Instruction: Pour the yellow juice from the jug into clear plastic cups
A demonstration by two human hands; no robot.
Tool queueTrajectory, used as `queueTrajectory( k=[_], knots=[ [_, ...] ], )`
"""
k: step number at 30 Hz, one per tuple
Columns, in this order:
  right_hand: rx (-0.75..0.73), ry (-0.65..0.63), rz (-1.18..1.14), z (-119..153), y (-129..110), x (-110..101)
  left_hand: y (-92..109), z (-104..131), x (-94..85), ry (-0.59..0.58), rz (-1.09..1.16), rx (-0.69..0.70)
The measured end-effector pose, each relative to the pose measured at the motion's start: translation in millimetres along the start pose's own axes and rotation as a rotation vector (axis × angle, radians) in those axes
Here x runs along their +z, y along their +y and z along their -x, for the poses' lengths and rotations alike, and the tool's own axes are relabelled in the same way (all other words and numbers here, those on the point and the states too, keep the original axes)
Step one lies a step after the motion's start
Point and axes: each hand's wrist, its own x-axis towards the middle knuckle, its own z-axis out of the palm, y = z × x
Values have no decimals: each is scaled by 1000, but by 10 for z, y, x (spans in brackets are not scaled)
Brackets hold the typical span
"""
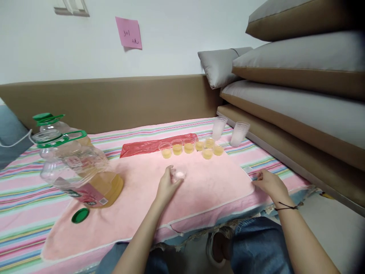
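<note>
My left hand (167,184) has its thumb and fingers closed around a small clear plastic cup (179,174), low over the pink cloth (137,205). At the cloth's right edge, my right hand (269,183) has its fingers curled together; whether they hold anything is hidden. Just beyond those fingertips lies a small clear, flat-looking piece (247,169). Several cups of pale yellow liquid (188,147) stand in a row and cluster behind the left hand. An uncapped large plastic bottle (85,175) of yellow liquid is at left, with its green cap (80,215) on the cloth.
A second bottle with a green cap (44,117) stands behind the open one. Two stacks of clear cups (240,134) stand at the back right. A red plastic bag (148,145) lies behind the filled cups. Stacked cushions (299,87) rise on the right.
</note>
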Motion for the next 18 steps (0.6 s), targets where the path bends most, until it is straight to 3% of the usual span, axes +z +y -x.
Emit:
queueTrajectory(
  k=[4,10,14,18],
  knots=[
    [-45,16,-49,71,-264,22,13,46,48,5,23,8],
    [-258,-138,-544,288,-918,179,47,133,137,-86,28,78],
    [-354,-139,-578,431,-1255,236,35,191,197,-123,-30,71],
    [-379,-115,-516,449,-1380,276,41,241,122,-104,-35,59]
  ],
)
